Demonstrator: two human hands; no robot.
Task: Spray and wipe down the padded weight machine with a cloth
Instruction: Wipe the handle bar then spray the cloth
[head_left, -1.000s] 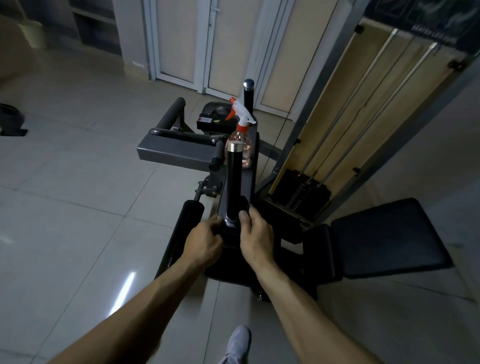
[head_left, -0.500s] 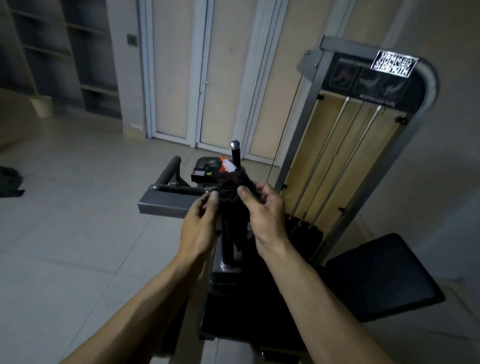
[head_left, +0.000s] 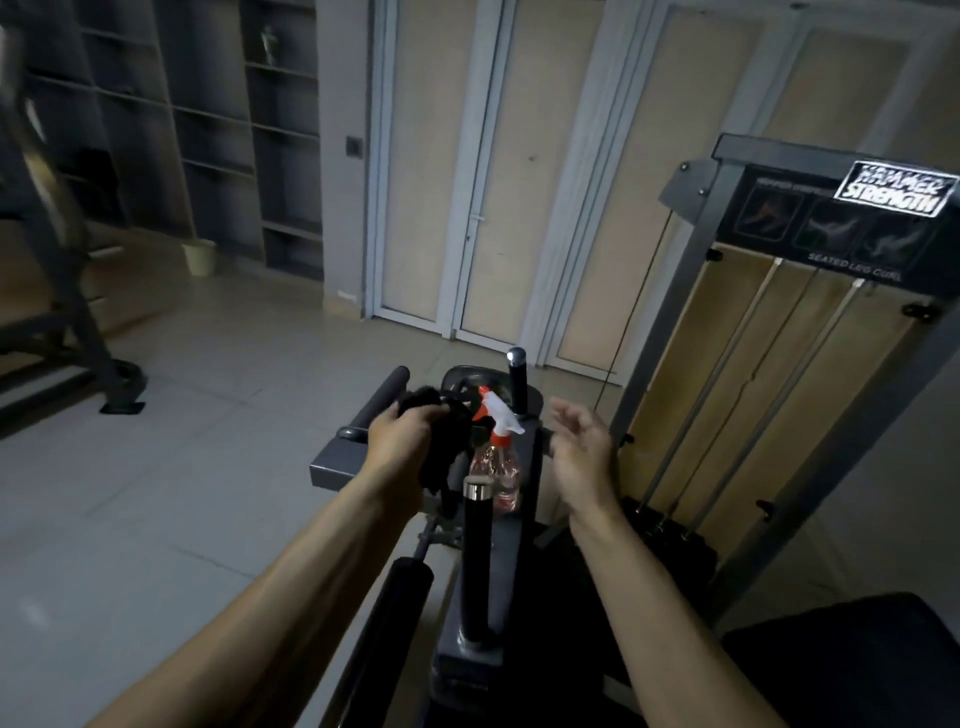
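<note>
A dark cloth (head_left: 439, 441) is bunched in my left hand (head_left: 402, 441), which grips it above the grey frame of the seated leg curl machine (head_left: 337, 470). A clear spray bottle (head_left: 498, 457) with a white and red trigger head stands on the machine between my hands. My right hand (head_left: 582, 449) hovers to the right of the bottle with its fingers relaxed, holding nothing. An upright black handle (head_left: 477, 551) with a chrome cap stands in front of the bottle. A black padded roller (head_left: 395, 592) lies at the lower left, and the black seat pad (head_left: 852, 660) at the lower right.
The machine's weight stack tower (head_left: 779, 374) with guide rods rises on the right. Pale double doors (head_left: 493, 182) stand behind, dark shelving (head_left: 208, 130) to the left, and a small bucket (head_left: 199, 256) on the tiled floor. Another machine's frame (head_left: 78, 291) is at far left.
Both hands lifted from the base of the upright handle, carrying the cloth. My right hand has let go of the cloth and moved right, while my left keeps it. The view tilted upward.
</note>
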